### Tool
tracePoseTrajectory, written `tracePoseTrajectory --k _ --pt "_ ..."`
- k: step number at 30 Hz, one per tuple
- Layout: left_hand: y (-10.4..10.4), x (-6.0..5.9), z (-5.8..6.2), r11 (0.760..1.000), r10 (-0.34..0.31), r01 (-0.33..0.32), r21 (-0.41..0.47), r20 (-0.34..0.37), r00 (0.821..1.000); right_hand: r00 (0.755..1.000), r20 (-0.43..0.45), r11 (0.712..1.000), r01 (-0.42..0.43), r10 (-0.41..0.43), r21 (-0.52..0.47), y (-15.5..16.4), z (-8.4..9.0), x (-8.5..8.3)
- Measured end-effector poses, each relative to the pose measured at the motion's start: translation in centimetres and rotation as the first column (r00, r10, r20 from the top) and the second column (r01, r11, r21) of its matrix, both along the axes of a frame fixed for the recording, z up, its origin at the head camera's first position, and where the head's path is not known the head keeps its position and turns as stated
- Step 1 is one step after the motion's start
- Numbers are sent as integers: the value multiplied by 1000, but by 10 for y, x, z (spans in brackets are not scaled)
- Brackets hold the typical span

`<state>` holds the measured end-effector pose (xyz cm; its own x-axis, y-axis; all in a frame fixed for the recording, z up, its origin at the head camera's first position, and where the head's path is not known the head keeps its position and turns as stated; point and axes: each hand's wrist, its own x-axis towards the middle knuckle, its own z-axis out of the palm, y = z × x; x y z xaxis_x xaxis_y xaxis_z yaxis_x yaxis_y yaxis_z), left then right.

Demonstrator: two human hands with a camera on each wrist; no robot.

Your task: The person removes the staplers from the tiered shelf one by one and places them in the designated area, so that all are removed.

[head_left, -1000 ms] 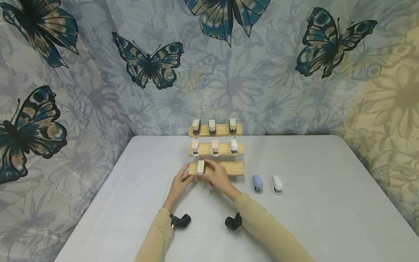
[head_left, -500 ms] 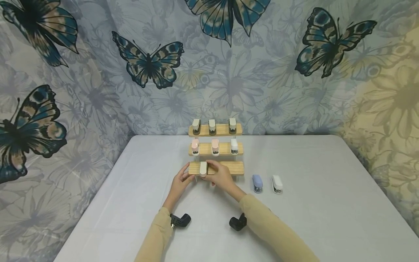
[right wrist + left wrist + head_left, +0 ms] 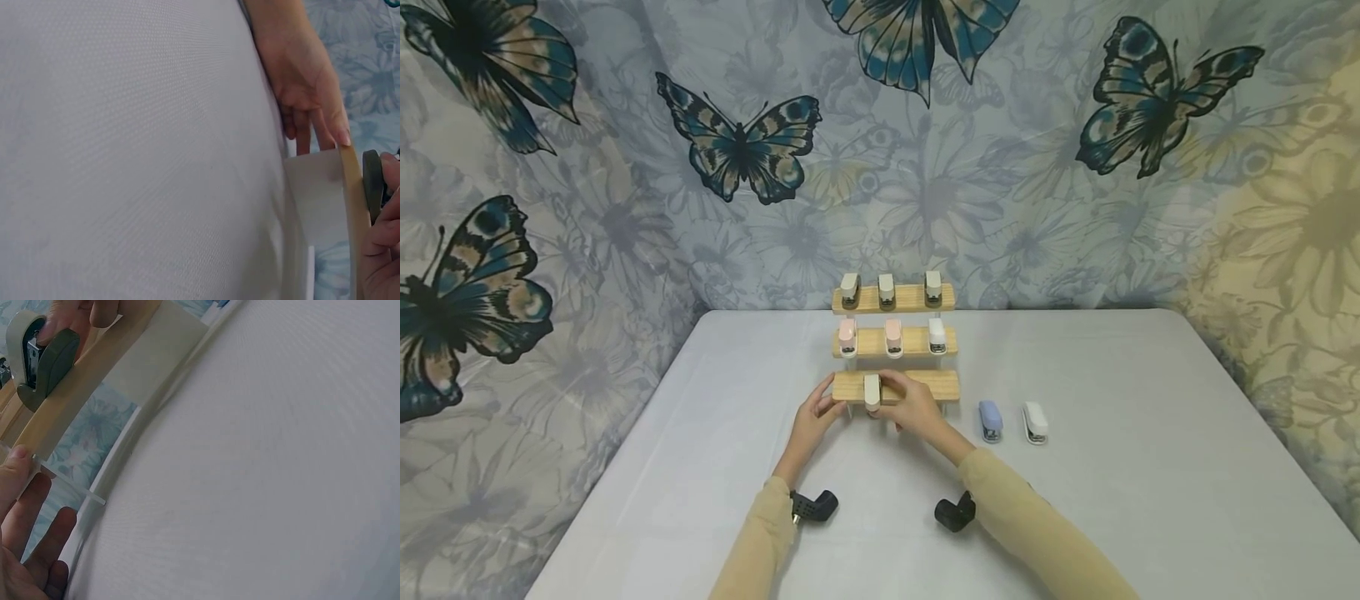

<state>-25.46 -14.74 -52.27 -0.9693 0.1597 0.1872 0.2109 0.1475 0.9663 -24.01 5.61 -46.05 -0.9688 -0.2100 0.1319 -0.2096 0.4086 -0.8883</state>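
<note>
I see my right hand [image 3: 913, 407] with its grip pinched around a grey-green mini stapler [image 3: 872, 392], which sits on the bottom step of the wooden tiered stand [image 3: 928, 385]. My left hand [image 3: 816, 417] steadies that step's left end with fingers straight. Right of the stand, a blue stapler [image 3: 990, 419] and a white stapler [image 3: 1034, 422] lie on the tabletop [image 3: 1150, 467].

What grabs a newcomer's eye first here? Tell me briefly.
The three-step wooden rack at the table's far middle, lined with small staplers. At its lowest step the right hand holds a pale stapler, the left hand touching the step's end. Big butterflies cover the backdrop.
</note>
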Motion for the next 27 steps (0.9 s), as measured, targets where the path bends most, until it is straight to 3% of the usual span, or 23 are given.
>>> tracePoseTrajectory --k 11,20,27 --pt "0 0 1 1000 2 -2 -17 -16 1000 998 -22 995 -61 59 -81 9 -2 6" --pt "4 11 23 999 -31 29 -22 -55 998 995 -66 993 -82 77 -82 13 -2 11" --pt "1 2 6 999 -9 7 -36 -50 999 998 -33 996 -48 46 -70 17 0 15"
